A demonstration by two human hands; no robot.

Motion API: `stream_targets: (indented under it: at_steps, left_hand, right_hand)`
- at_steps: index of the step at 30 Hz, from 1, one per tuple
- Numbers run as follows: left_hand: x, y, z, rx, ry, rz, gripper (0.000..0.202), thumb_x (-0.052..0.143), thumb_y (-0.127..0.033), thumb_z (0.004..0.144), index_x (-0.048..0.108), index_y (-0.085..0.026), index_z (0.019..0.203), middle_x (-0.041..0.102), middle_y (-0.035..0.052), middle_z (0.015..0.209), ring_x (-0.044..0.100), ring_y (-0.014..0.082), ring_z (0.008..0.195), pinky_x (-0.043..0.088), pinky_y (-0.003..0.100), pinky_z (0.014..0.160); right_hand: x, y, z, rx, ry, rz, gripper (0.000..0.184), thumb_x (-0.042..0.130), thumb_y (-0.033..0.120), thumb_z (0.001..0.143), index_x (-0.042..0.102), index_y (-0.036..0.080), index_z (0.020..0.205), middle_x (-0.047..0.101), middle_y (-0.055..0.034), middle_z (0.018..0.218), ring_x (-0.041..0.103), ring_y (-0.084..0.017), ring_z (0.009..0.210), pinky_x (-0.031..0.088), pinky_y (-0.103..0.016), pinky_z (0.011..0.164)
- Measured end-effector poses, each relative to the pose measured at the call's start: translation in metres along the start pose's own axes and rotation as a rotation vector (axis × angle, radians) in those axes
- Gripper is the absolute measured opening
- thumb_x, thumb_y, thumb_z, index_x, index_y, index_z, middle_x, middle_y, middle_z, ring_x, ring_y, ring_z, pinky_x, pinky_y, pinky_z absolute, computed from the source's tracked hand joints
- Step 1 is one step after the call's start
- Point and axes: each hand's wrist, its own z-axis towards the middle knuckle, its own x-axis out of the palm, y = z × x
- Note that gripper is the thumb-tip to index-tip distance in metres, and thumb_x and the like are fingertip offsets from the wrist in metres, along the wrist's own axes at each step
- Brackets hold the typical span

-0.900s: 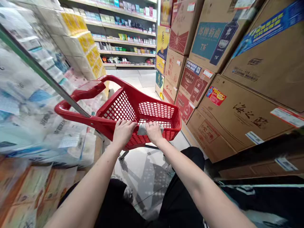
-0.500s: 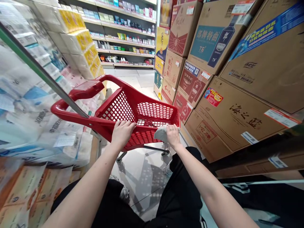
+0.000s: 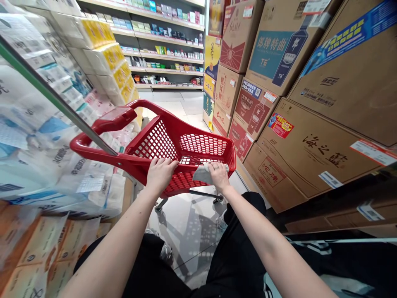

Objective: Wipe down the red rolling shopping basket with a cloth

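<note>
A red plastic shopping cart (image 3: 151,163) stands sideways before me, its basket of perforated walls toward the right and its handle to the left. My left hand (image 3: 160,176) grips the cart's near rim, fingers curled over the top edge. Further right on the same rim, my right hand (image 3: 218,176) presses a light grey cloth (image 3: 203,174) against the edge. The cloth drapes down the outer side, left of the fingers; part of it is hidden beneath them. A metal pole with a green strip (image 3: 58,97) rises from the handle end toward the upper left.
Stacked cartons (image 3: 316,140) line the right side. Packs of tissue paper (image 3: 102,62) and plastic-wrapped goods are piled on the left, with orange-and-beige packages (image 3: 40,244) lower down. Shelves of small products (image 3: 167,37) stand at the back. Pale floor tiles (image 3: 192,231) show below the cart.
My right hand has slid left along the cart's rim with the grey cloth. My left hand keeps its place on the rim. The view has shifted slightly.
</note>
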Motion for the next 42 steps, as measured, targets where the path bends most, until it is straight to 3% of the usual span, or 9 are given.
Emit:
stream_targets:
  at_steps: [5,8,11,16,19,27,33,38,42]
  left_hand:
    - [0.001,-0.001,0.002,0.001,0.002,-0.015,0.031,0.036,-0.024,0.090,0.063,-0.025,0.105,0.064,0.0090,0.088,0.052,0.0234,0.088,0.031,0.040,0.086]
    - [0.000,-0.007,0.003,-0.020,-0.008,-0.037,0.032,0.036,-0.024,0.089,0.063,-0.026,0.107,0.064,0.0096,0.088,0.052,0.0242,0.089,0.032,0.041,0.086]
    - [-0.001,-0.012,0.003,-0.032,-0.015,-0.050,0.033,0.036,-0.024,0.090,0.064,-0.026,0.106,0.064,0.0098,0.087,0.052,0.0243,0.089,0.032,0.042,0.087]
    - [-0.002,-0.014,0.001,-0.046,-0.019,-0.041,0.032,0.036,-0.025,0.090,0.064,-0.026,0.106,0.064,0.0092,0.087,0.052,0.0235,0.090,0.031,0.041,0.088]
    - [-0.002,-0.014,0.000,-0.050,-0.017,-0.035,0.033,0.036,-0.025,0.090,0.063,-0.027,0.108,0.064,0.0093,0.088,0.053,0.0233,0.090,0.031,0.041,0.087]
    - [-0.002,-0.022,0.003,-0.064,-0.039,-0.027,0.033,0.036,-0.025,0.090,0.063,-0.026,0.109,0.065,0.0101,0.090,0.052,0.0244,0.090,0.031,0.043,0.087]
    - [-0.003,-0.026,0.004,-0.036,-0.005,-0.031,0.033,0.034,-0.024,0.091,0.062,-0.026,0.109,0.064,0.0088,0.088,0.052,0.0238,0.089,0.032,0.041,0.085]
    - [-0.001,-0.028,0.005,-0.023,0.007,-0.033,0.033,0.034,-0.024,0.091,0.060,-0.026,0.110,0.064,0.0085,0.089,0.052,0.0239,0.089,0.032,0.041,0.083]
    - [0.000,-0.032,0.005,-0.028,-0.008,-0.042,0.032,0.035,-0.024,0.091,0.061,-0.026,0.110,0.064,0.0092,0.090,0.052,0.0243,0.091,0.032,0.042,0.085]
  right_hand:
    - [0.001,-0.042,-0.034,0.176,-0.036,-0.052,0.032,0.045,0.015,0.091,0.056,0.013,0.120,0.058,-0.0155,0.114,0.045,-0.025,0.107,0.032,-0.042,0.097]
    - [0.000,-0.048,-0.039,0.239,-0.056,-0.070,0.032,0.042,0.013,0.091,0.057,0.014,0.119,0.058,-0.0158,0.114,0.044,-0.026,0.108,0.033,-0.044,0.097]
    - [0.000,-0.037,-0.030,0.262,-0.058,-0.062,0.031,0.041,0.012,0.091,0.057,0.014,0.117,0.058,-0.0159,0.113,0.045,-0.026,0.107,0.032,-0.045,0.098]
    - [0.004,-0.006,-0.011,0.167,-0.042,-0.022,0.040,0.052,0.032,0.089,0.051,0.009,0.122,0.054,-0.0184,0.118,0.043,-0.029,0.112,0.027,-0.050,0.104]
    - [0.007,0.007,-0.004,0.202,-0.054,0.000,0.045,0.055,0.037,0.087,0.050,0.009,0.122,0.053,-0.0196,0.119,0.042,-0.029,0.113,0.025,-0.054,0.105]
    - [0.004,0.008,0.011,0.273,0.007,-0.021,0.038,0.055,0.040,0.086,0.055,0.009,0.108,0.056,-0.0186,0.105,0.047,-0.029,0.103,0.030,-0.052,0.100]
    - [0.006,-0.004,0.016,0.143,0.045,-0.035,0.024,0.043,0.023,0.091,0.056,0.010,0.105,0.057,-0.0172,0.103,0.048,-0.027,0.096,0.035,-0.048,0.094]
    - [0.005,-0.029,0.003,-0.057,0.026,0.022,0.036,0.037,0.014,0.093,0.047,0.010,0.128,0.055,-0.0153,0.120,0.045,-0.024,0.112,0.029,-0.044,0.105]
    - [0.006,-0.045,-0.007,-0.076,-0.003,0.069,0.038,0.039,0.013,0.093,0.049,0.012,0.129,0.052,-0.0125,0.129,0.040,-0.023,0.124,0.028,-0.042,0.109]
